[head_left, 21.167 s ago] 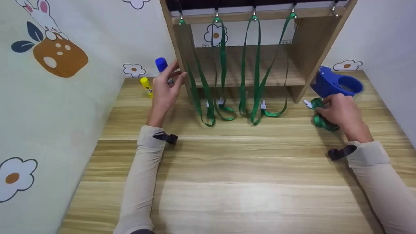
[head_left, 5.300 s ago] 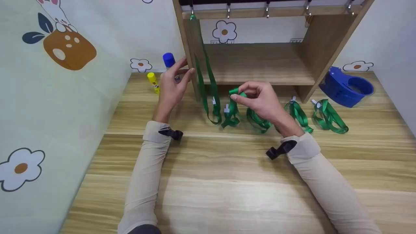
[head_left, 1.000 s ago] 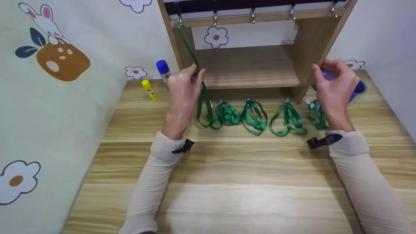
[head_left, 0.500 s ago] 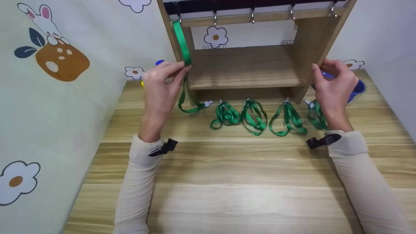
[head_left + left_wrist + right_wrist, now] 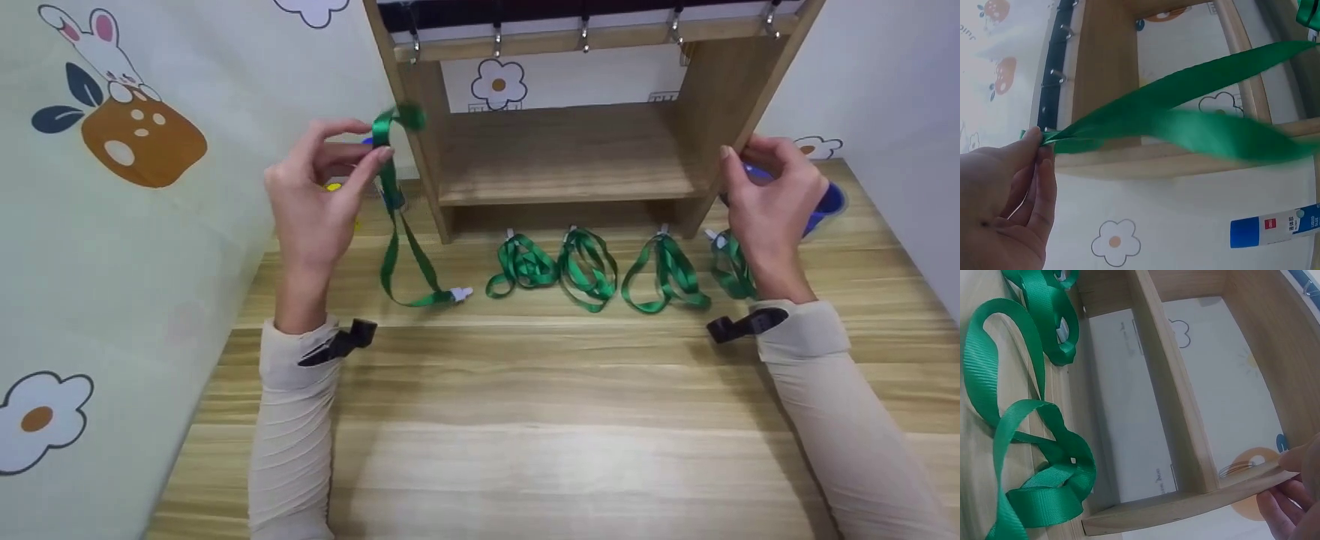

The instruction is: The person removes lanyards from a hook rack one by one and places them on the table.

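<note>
My left hand pinches a green lanyard between thumb and fingertips, left of the wooden rack. The strap's loop dangles below with a white clip at its end, and its short top end is blurred. In the left wrist view the green strap stretches from the fingertips across the rack. My right hand grips the front edge of the rack's right side panel, thumb on one side and fingers on the other. The rack's metal hooks are bare.
Several coiled green lanyards lie in a row on the table before the rack, the rightmost partly behind my right hand. A blue tape dispenser stands behind that hand. A blue-capped glue bottle and a yellow glue stick stand at the left.
My left hand has taken the last lanyard off the leftmost hook and moved left with it. Earlier, other lanyards hung on hooks; they now lie on the table. My right hand stays on the rack.
</note>
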The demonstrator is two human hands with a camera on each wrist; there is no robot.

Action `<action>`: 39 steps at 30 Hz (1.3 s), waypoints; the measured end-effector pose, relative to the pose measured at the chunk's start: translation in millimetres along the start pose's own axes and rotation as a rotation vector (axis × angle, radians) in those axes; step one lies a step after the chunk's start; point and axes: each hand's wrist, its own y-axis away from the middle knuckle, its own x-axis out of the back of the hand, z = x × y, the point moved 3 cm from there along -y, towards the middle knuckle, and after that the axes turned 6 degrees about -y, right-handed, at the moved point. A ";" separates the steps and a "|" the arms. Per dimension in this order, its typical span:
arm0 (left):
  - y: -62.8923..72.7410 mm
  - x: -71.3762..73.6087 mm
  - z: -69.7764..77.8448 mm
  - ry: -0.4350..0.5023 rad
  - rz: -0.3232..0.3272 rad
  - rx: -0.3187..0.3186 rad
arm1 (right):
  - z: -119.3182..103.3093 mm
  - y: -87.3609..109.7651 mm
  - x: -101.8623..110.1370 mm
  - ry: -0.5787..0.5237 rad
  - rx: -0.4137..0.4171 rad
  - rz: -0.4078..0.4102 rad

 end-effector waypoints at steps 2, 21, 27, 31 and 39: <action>-0.1 1.5 -2.7 -0.016 0.007 -0.011 | 0.2 -0.1 0.1 -0.004 -0.005 0.000; -4.1 -19.2 -20.4 -0.017 -0.201 0.244 | -1.3 1.5 -3.6 0.005 -0.022 -0.002; -1.8 -18.1 -25.3 -0.077 -0.155 0.188 | -0.2 0.3 -3.2 -0.015 -0.024 -0.020; 0.9 -16.8 -25.4 -0.161 -0.166 0.127 | 0.5 -0.3 -2.7 -0.024 -0.025 -0.019; 3.3 -20.5 -27.6 -0.124 -0.411 0.079 | -0.4 0.5 -0.4 -0.028 -0.023 0.001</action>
